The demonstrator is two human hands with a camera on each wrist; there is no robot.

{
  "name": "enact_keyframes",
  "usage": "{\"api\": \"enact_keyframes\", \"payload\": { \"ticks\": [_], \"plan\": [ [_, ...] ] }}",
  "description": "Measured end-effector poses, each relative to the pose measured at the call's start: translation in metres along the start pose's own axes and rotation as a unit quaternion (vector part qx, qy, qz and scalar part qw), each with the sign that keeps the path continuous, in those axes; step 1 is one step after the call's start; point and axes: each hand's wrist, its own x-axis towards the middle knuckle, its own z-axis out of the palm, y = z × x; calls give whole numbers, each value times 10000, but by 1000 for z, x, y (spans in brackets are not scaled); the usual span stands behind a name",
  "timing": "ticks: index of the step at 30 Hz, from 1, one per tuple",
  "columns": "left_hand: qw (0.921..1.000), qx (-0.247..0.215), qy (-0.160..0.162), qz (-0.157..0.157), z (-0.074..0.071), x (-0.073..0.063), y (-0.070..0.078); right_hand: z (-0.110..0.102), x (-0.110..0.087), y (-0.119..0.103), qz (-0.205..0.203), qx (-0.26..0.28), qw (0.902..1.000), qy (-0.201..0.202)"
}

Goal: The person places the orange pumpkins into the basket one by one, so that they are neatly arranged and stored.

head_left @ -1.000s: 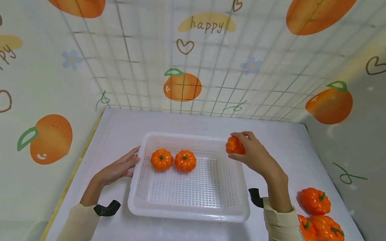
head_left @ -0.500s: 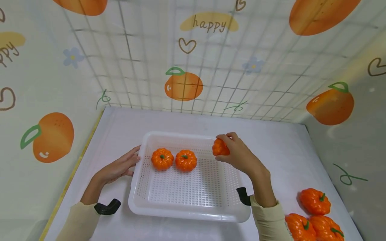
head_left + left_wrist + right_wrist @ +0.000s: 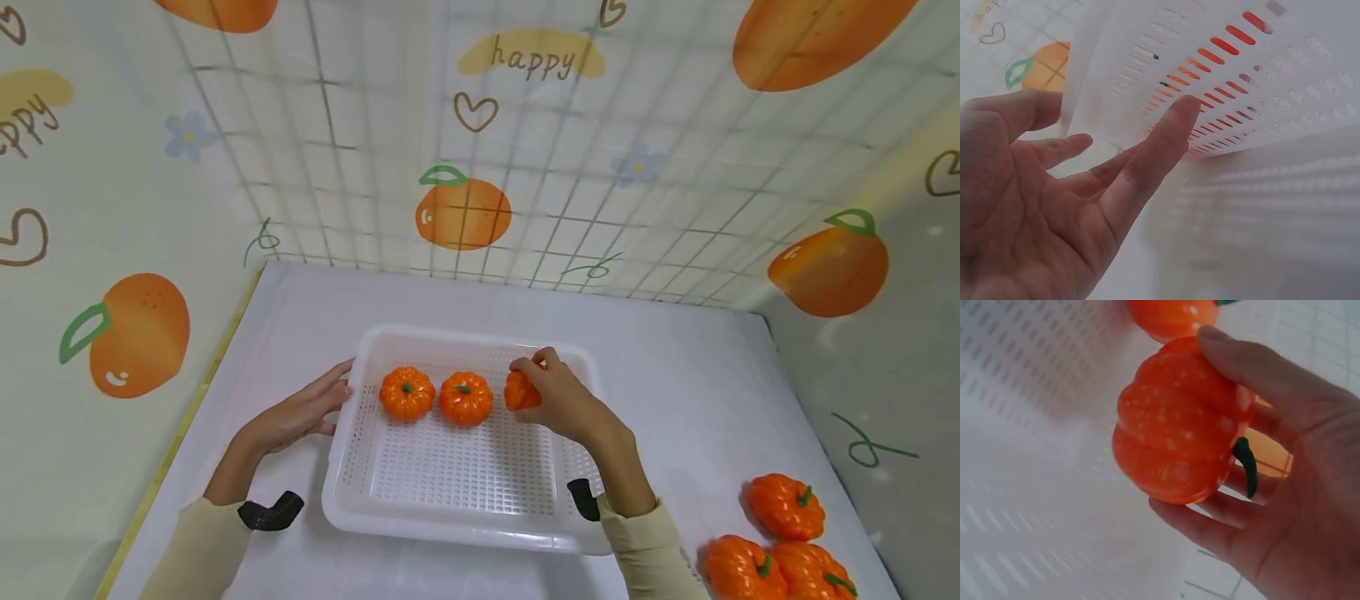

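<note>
An orange toy pumpkin (image 3: 521, 391) with a green stem is in my right hand (image 3: 567, 403), inside the right half of a white plastic basket (image 3: 450, 533). Thumb and fingers grip it from opposite sides in the right wrist view, the stem (image 3: 1246, 466) toward the palm. Two more pumpkins sit in the basket, one at the left (image 3: 407, 394) and one near the middle (image 3: 466, 399). My left hand (image 3: 298, 417) rests against the basket's left wall, its fingers extended. In the left wrist view a fingertip (image 3: 1184, 112) lies at the slotted wall, orange showing through the slots.
Several things surround the basket on the white table (image 3: 675, 375). A cluster of three orange pumpkins (image 3: 786, 507) lies at the front right. Behind stands a backdrop (image 3: 360, 183) printed with a grid and fruit; side panels close off left and right.
My right hand has carried its pumpkin leftward from the basket's right rim to beside the middle pumpkin, and lower. My left hand has stayed at the basket's left side.
</note>
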Motion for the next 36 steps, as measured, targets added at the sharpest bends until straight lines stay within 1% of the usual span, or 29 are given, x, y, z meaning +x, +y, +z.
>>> {"api": "enact_keyframes", "payload": {
  "ticks": [8,12,18,23,28,36],
  "plan": [
    [10000,18,-39,29,0,-1,2,15,6,1,372,-266,9986,-270],
    [10000,20,-30,28,-1,-1,1,16,8,0,455,-402,9973,-404],
    [10000,1,-4,25,0,0,1,19,13,-1,568,-624,9939,-711],
    [10000,18,33,2,0,-1,0,26,15,0,598,-785,9928,-678],
    [10000,36,71,-13,-1,-1,0,27,15,-1,511,-901,9927,-623],
    [9999,39,131,-71,2,-1,0,23,10,-3,628,-767,9935,-567]
  ]
}}
